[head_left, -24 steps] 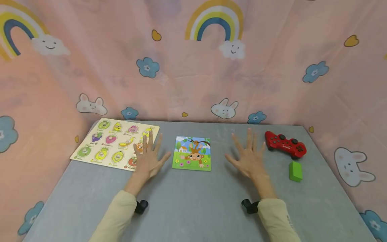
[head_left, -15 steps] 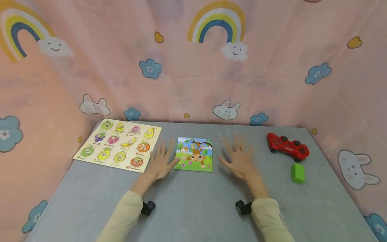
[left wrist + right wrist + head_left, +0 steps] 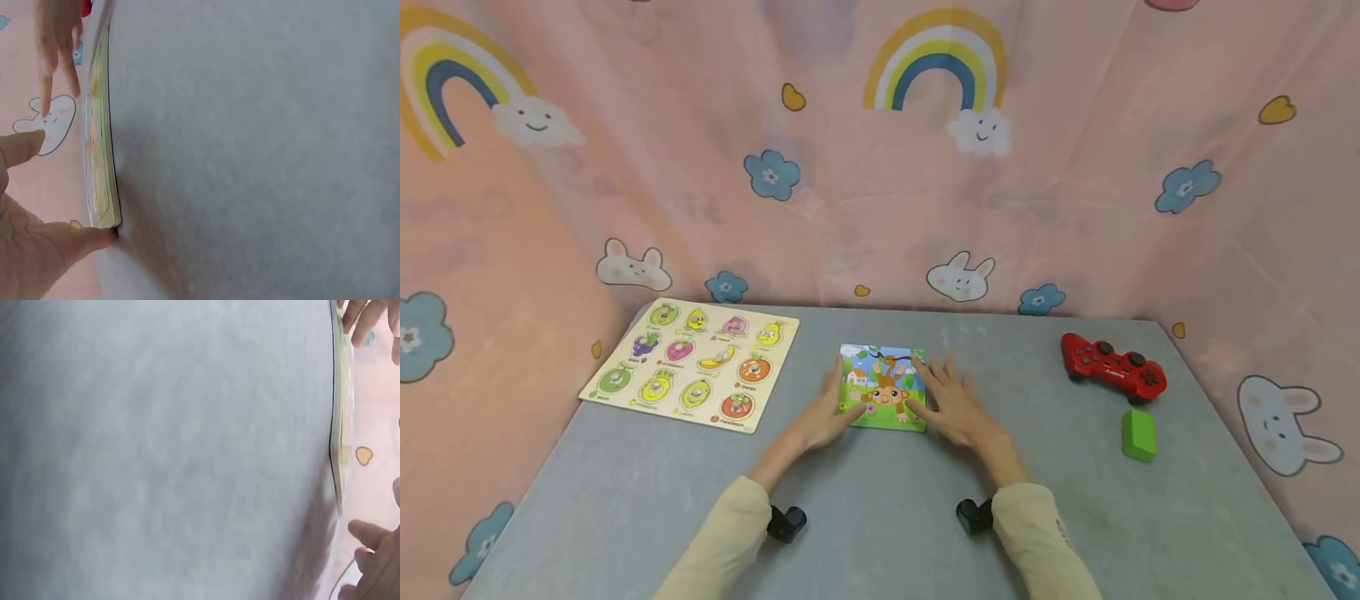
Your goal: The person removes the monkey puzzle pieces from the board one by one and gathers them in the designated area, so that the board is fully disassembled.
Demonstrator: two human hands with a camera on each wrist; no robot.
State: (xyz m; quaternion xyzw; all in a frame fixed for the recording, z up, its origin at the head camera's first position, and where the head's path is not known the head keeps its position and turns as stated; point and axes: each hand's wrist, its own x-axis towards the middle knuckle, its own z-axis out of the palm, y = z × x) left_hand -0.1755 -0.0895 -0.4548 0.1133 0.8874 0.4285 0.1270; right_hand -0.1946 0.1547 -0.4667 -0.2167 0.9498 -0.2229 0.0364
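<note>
A small square picture puzzle (image 3: 886,392) with a monkey on it lies flat on the grey table (image 3: 880,492). At its left edge is my left hand (image 3: 820,417), fingers mostly straight; in the left wrist view one fingertip (image 3: 103,237) meets the puzzle's (image 3: 100,144) corner. My right hand (image 3: 958,408) spreads its fingers over the right edge, thumb reaching toward the lower right corner. The right wrist view shows my right hand (image 3: 375,556) beside the puzzle's thin edge (image 3: 340,425); whether it touches there I cannot tell. Neither hand grips it.
A cream fruit puzzle board (image 3: 692,364) lies at the back left. On the right are a red game controller (image 3: 1112,367) and a green block (image 3: 1139,435). A pink patterned cloth (image 3: 850,225) hangs behind the table. Both wrists carry small black cameras.
Both hands have come inward from either side and lowered to the monkey puzzle's edges. The puzzle, fruit board, controller and block have stayed in place on the table.
</note>
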